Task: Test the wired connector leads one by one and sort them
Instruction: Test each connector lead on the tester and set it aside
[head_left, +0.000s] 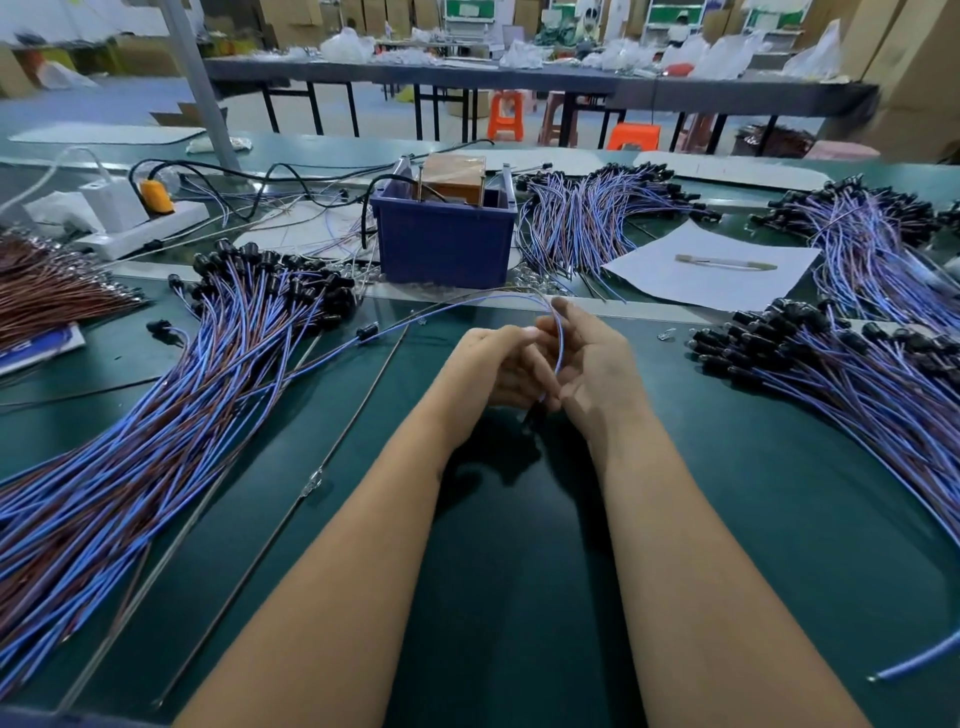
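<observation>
Two bare hands meet over the green tabletop (727, 519): the left hand (498, 364) and the right hand (597, 364). One blue lead (467, 306) loops between them. Four heaps of blue-and-brown connector leads lie around: left (182, 395), centre back (587, 218), far right (862, 234), near right (857, 374). One blue bin (441, 239), one white paper sheet (711, 270), one power strip (145, 228).

Factory assembly floor, long worktables (519, 78), wire lead piles (156, 405), cardboard cartons (914, 62)

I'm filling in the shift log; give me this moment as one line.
left hand: holds lead | right hand: holds same lead | blue bin: behind hands | piles: both sides
</observation>
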